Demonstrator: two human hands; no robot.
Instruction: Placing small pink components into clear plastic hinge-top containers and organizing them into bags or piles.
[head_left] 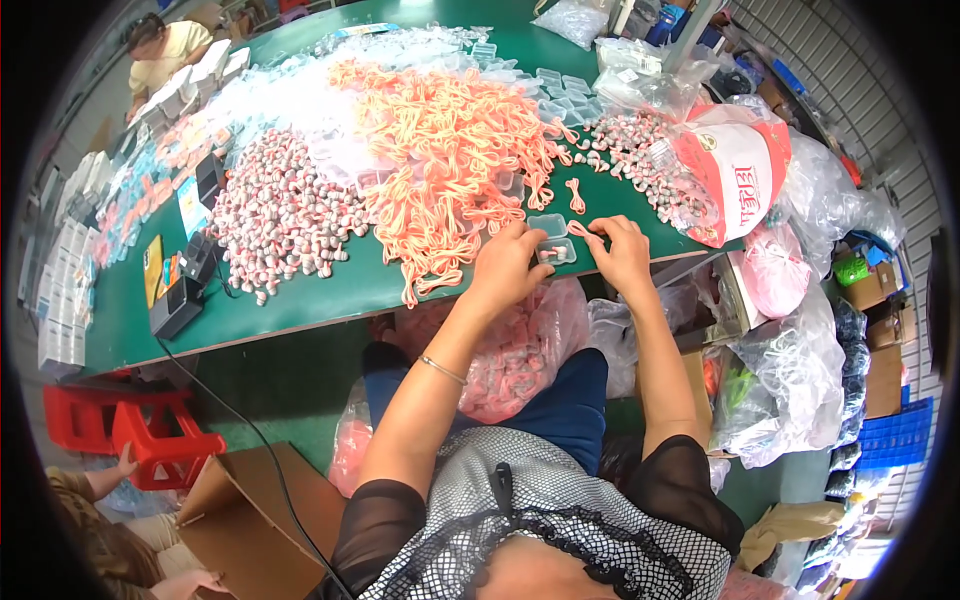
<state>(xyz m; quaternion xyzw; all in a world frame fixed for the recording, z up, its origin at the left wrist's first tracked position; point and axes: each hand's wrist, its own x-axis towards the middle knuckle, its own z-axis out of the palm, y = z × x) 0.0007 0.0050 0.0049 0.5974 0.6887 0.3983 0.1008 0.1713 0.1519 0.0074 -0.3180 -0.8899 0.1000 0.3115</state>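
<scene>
Near the table's front edge, a small see-through plastic box (557,250) lies with its lid open; a small pink piece sits inside. My left hand (508,268) is closed on the box's left side, thumb toward the front. Between the fingertips of my right hand (622,256) is a looped orange-pink cord (582,231), held at the box's right edge. Just beyond the box lies another looped cord (575,196). A large heap of similar orange cords (450,130) spreads to the left and behind.
Pink-and-white beadlike pieces form a heap (285,205) on the left and spill from a red-and-white bag (740,170) on the right. Empty plastic boxes (570,95) lie behind. Two other people sit at the left, one beside a cardboard box (265,520). A pink-filled bag (510,360) hangs before my lap.
</scene>
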